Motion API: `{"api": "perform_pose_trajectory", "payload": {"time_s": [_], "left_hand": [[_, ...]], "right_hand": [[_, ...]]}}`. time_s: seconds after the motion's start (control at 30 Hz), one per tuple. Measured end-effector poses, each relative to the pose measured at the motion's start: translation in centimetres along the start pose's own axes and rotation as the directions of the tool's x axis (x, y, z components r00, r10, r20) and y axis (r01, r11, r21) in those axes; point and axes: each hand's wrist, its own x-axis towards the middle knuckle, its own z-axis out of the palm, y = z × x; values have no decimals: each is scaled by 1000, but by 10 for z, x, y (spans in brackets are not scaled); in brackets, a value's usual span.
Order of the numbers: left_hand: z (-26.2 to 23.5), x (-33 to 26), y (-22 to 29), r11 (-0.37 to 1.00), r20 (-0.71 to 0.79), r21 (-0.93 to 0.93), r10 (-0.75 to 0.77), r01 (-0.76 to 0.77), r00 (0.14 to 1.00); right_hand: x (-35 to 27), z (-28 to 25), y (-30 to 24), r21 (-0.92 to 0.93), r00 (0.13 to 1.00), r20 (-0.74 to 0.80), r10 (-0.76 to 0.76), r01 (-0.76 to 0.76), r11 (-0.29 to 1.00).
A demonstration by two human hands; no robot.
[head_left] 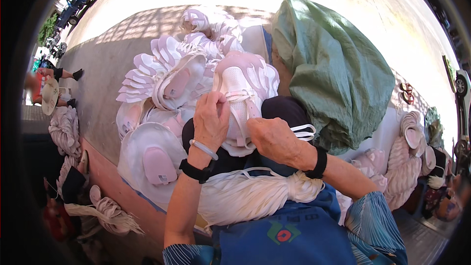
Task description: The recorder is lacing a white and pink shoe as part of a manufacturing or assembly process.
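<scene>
We see both hands on a pink-and-white shoe (244,86) resting on a dark lap, sole away from us. Left hand (211,120): fingers curled and pressed together over the lacing, pinching a white lace (239,118). Right hand (273,138): fingers bent against the shoe's lower edge; whether they pinch the lace, we cannot tell. A lace bundle (250,194) lies across the blue apron (289,233) just below. More shoes (169,76) are piled beyond, beside a green sack (333,68).
</scene>
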Motion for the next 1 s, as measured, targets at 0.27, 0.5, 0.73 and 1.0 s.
{"api": "perform_pose_trajectory", "payload": {"time_s": [0.27, 0.5, 0.73, 1.0], "left_hand": [[2, -3, 0, 1000, -9, -28, 15, -15, 1000], [1, 2, -3, 997, -10, 21, 78, -78, 997], [-6, -4, -4, 988, -57, 106, 115, -108, 992], [13, -7, -13, 985, -22, 68, -155, 156, 988]], "right_hand": [[-10, -13, -5, -8, 913, 407, -44, 51, 999], [16, -15, 0, -83, 980, -154, 126, -140, 987], [23, 0, -2, -279, 992, -127, 23, -58, 958], [26, -1, -3, -357, 999, -39, 6, -20, 934]]}}
